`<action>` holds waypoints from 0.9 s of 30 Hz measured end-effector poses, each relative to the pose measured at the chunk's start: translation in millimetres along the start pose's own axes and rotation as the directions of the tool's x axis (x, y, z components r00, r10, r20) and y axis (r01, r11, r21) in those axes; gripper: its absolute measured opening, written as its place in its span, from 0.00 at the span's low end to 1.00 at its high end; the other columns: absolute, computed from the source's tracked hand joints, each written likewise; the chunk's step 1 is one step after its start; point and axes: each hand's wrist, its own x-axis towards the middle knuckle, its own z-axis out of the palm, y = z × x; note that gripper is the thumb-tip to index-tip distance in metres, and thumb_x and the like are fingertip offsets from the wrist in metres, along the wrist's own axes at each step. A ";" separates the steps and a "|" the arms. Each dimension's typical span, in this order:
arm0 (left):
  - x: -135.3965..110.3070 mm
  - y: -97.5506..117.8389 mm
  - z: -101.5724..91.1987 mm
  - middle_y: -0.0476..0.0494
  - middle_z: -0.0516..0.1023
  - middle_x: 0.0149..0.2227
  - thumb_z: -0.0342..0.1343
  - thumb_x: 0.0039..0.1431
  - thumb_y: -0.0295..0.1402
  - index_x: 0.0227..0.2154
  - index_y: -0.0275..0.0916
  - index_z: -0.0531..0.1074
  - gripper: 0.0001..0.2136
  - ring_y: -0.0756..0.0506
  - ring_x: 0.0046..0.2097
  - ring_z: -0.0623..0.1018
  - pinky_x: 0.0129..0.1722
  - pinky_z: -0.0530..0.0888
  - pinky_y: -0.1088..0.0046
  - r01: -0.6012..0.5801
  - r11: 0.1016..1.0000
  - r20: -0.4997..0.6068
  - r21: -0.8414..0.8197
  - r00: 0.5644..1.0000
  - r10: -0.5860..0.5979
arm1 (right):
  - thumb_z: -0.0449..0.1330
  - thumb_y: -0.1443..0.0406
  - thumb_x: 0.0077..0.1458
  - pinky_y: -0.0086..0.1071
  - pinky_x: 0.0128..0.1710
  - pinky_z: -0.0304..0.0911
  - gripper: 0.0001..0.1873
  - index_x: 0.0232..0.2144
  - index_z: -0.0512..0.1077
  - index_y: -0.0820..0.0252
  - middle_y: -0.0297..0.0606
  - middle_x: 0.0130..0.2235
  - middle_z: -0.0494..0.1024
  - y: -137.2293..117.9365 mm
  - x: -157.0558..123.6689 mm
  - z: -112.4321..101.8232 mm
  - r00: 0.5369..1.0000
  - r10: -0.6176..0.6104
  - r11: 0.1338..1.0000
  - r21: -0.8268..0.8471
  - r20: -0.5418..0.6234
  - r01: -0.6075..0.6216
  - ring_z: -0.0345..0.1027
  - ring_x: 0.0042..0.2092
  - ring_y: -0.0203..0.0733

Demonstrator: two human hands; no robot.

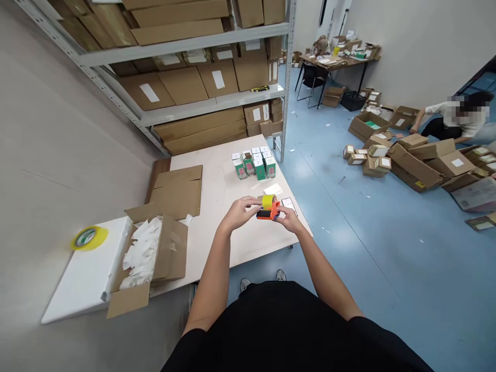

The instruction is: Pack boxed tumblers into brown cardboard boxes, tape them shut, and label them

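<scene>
Orange and black tape dispenser [267, 212] with a fat yellow roll [268, 200] in it, that's what I'm looking at on my remote feed, over the near right part of a pale table [211, 186]. Call the dispenser the clock's centre, twelve straight ahead. Right hand [290, 219] is at about 4 o'clock, fingers closed around the dispenser's right end, so that one's a proper hold. Left hand [242, 213] sits at 9, thumb and fingertips only narrowly apart at the other end; honestly can't tell if it's pinching or just touching.

Phone [289, 205] lies at 3, just beside the right hand, screen lit. Some white paper [273, 189] is near 12, and past it I've got a bunch of green-and-white boxes [259, 168] standing around 11 to 12. Flattened cardboard [176, 191] at 10, then between 8 and 9 an open carton [169, 253] stuffed with crumpled white paper [141, 253]. Metal shelving [186, 46] full of brown boxes fills 11. Way off between 2 and 3, a co-worker [453, 121] is down low among cartons [414, 165] on the blue floor [349, 258].
</scene>
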 end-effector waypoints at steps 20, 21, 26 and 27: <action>-15.1 13.3 -11.3 0.42 0.84 0.44 0.62 0.62 0.41 0.33 0.47 0.86 0.09 0.39 0.49 0.81 0.53 0.77 0.59 -0.060 0.989 -0.033 0.139 0.997 0.065 | 0.66 0.52 0.61 0.43 0.50 0.67 0.14 0.40 0.81 0.54 0.41 0.41 0.80 -19.5 16.8 4.4 0.988 -0.123 0.979 -0.153 0.098 0.137 0.71 0.45 0.50; -15.6 13.1 -11.6 0.42 0.84 0.42 0.61 0.63 0.41 0.34 0.47 0.86 0.09 0.39 0.46 0.82 0.50 0.78 0.61 -0.053 0.989 -0.034 0.135 0.998 0.058 | 0.66 0.52 0.61 0.43 0.50 0.67 0.14 0.40 0.81 0.54 0.41 0.41 0.81 -19.4 16.1 4.6 0.987 -0.125 0.979 -0.151 0.099 0.139 0.71 0.45 0.50; -21.3 7.2 -9.4 0.45 0.86 0.39 0.58 0.65 0.37 0.35 0.47 0.85 0.10 0.42 0.41 0.82 0.43 0.76 0.66 0.016 0.985 -0.122 0.170 0.993 0.005 | 0.67 0.51 0.61 0.46 0.54 0.66 0.15 0.42 0.81 0.53 0.43 0.44 0.82 -15.0 12.7 10.0 0.990 -0.113 0.976 -0.177 0.089 0.128 0.72 0.48 0.52; -23.1 5.1 -8.9 0.45 0.85 0.39 0.58 0.65 0.36 0.35 0.46 0.85 0.10 0.42 0.40 0.82 0.42 0.76 0.66 0.033 0.984 -0.159 0.175 0.987 -0.005 | 0.67 0.50 0.61 0.47 0.55 0.65 0.15 0.42 0.82 0.53 0.43 0.44 0.82 -13.8 12.5 12.5 0.990 -0.106 0.975 -0.186 0.090 0.121 0.72 0.48 0.52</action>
